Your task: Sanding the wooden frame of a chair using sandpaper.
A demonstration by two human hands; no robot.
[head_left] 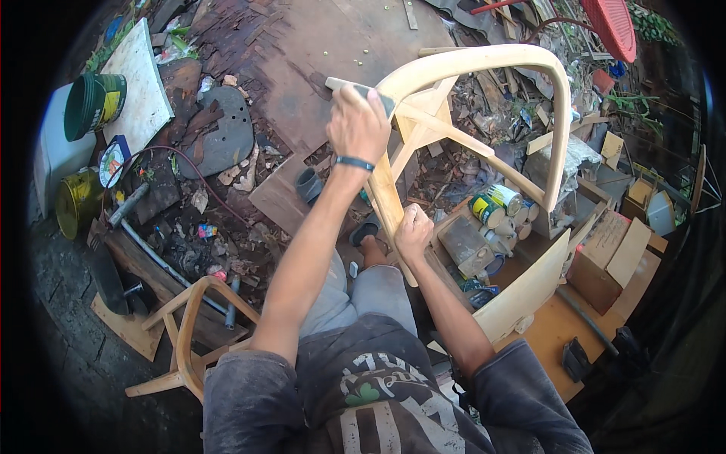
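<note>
Far left, ground: a green bucket (94,104) lies tipped against a white board (140,79); a yellow can (76,200) sits below it. The can's lower part fades into the dark fisheye rim.
Lower left: a second chair frame (189,337) of bare wood lies on its side just beside the person's left arm. Its lower legs are partly cut off by the sleeve.
Left hand (357,125): raised, fingers clenched over a flat grey sanding block (364,89). The block rests against the top curve of the chair frame (484,68). Most of the block is covered by the hand; only its two ends show.
Chair frame: bare pale wood, upturned and tilted, in front of the person at centre. Its bent rail arches from the left hand across to the right.
Right hand (414,231): closed around a leg of the chair frame, low on the leg. The leg's end is hidden behind the wrist.
Right of centre: paint cans (495,206) lie in a cluster under the arched rail, partly screened by it.
Lower right: a pale plywood panel (529,291) leans near the right forearm; cardboard boxes (612,257) stand beyond it.
Upper right: a red basket (614,26) is cut off by the picture's rim.
Open room: scrap wood and debris crowd the ground on all sides. The barest stretch is the dark boards (302,45) above the left hand.
</note>
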